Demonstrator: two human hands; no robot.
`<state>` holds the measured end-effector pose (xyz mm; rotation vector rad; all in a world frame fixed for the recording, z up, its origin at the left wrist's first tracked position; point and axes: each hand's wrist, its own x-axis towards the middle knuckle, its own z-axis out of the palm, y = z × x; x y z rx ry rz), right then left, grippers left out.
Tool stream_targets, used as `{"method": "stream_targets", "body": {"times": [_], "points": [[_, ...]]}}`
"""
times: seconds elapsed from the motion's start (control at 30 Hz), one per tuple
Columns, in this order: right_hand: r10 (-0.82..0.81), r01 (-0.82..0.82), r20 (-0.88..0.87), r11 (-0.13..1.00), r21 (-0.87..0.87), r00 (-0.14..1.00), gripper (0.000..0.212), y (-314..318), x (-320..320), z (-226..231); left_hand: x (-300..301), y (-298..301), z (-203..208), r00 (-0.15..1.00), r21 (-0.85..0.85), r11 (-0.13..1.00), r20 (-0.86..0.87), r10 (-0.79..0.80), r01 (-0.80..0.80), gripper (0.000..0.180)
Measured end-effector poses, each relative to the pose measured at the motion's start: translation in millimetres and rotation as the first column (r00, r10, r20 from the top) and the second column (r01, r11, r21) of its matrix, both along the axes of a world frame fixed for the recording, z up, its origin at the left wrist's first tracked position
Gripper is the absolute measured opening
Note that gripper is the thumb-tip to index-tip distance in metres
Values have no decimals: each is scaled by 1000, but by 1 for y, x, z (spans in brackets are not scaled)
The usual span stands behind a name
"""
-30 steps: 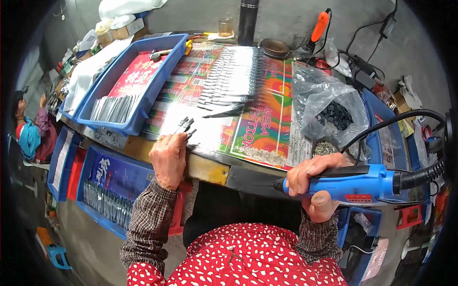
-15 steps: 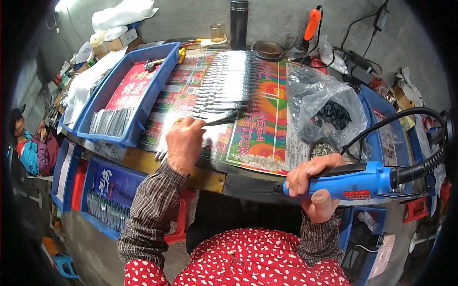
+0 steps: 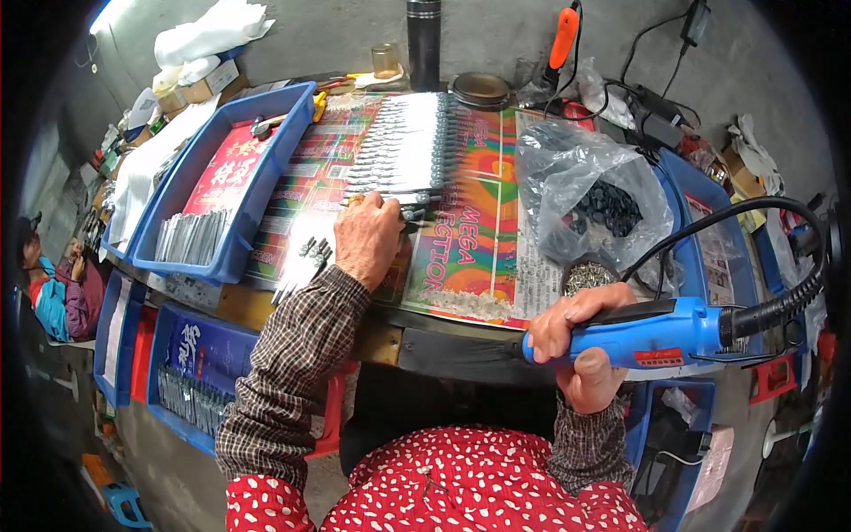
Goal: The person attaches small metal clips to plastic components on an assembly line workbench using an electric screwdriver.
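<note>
My left hand (image 3: 368, 239) is closed at the near end of a row of thin metal rods with dark ends (image 3: 399, 146), laid side by side on the table. A dark tip pokes out past its fingers; most of that rod is hidden by the hand. Beside the left wrist lies a small bundle of loose metal rods (image 3: 306, 266). My right hand (image 3: 581, 346) is wrapped around a blue electric screwdriver (image 3: 656, 341), held level over the table's front edge. Its black tip points left, and a black cable leaves its rear.
A blue tray (image 3: 239, 248) with more rods stands at left, another blue tray (image 3: 213, 337) below it. At right are a clear plastic bag (image 3: 567, 160) of black parts and a dish of small screws (image 3: 585, 277). A black flask (image 3: 424, 49) stands behind. Another person (image 3: 66, 284) sits far left.
My left hand has moved forward and right, bringing the dark-ended rod to the near end of the row. The loose bundle shows more. My right hand keeps its hold on the screwdriver.
</note>
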<state>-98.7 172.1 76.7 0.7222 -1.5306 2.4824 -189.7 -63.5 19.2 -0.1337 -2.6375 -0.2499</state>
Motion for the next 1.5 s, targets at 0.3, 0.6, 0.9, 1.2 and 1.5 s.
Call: {"method": "stream_targets", "body": {"times": [0.3, 0.6, 0.9, 1.2, 1.5], "points": [[53, -55, -39, 997, -62, 998, 41, 9, -7, -3, 1, -10, -8, 989, -45, 997, -127, -74, 69, 17], [-57, 54, -70, 998, -44, 996, 40, 4, -22, -14, 34, 5, 13, 964, 455, 853, -192, -185, 254, 22], [-209, 210, -67, 978, 3, 976, 46, -7, -33, -17, 69, 23, 19, 903, 964, 263, 82, -422, 35, 16], [-143, 131, -104, 985, -108, 984, 39, -2, -34, -21, 96, 40, 15, 926, 895, 436, 85, -368, 91, 19], [-142, 132, -92, 986, -103, 986, 49, 0, -24, -10, 108, 62, -4, 817, 375, 726, -244, -522, 576, 24]]}}
